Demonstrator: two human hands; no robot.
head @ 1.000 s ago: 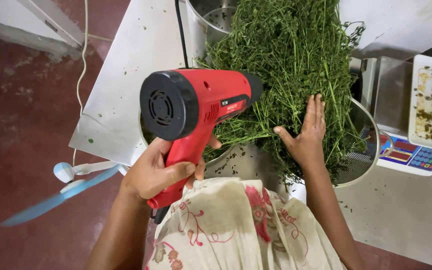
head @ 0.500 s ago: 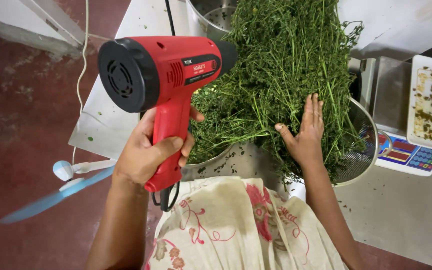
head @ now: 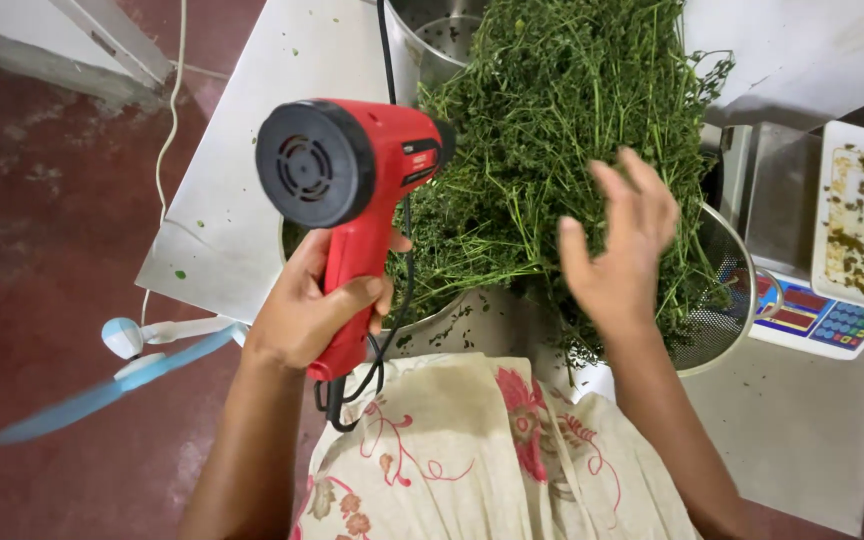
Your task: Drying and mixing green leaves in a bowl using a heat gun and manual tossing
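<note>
- Now the right hand [head: 617, 255] has lifted off the herbs [head: 572, 130]; half a second ago it lay flat on the pile near the bowl's right side, and it now hovers above it, fingers spread and blurred, its grip wide and holding nothing.
- The left hand [head: 317, 310] keeps its closed grip on the handle of the red heat gun [head: 352, 175], which stands over the bowl's near left edge, nozzle aimed into the greens.
- The gun has shifted slightly right and toward the pile since then, with its black rear vent facing the camera.
- The herbs remain heaped high in the mesh bowl [head: 727, 300] on the surface [head: 252, 180].
- My reading: the pile is being dried, and the raised hand looks mid-toss, loosening stems for the air.
- A scale [head: 822, 320] sits at the bowl's right, just beside it.
</note>
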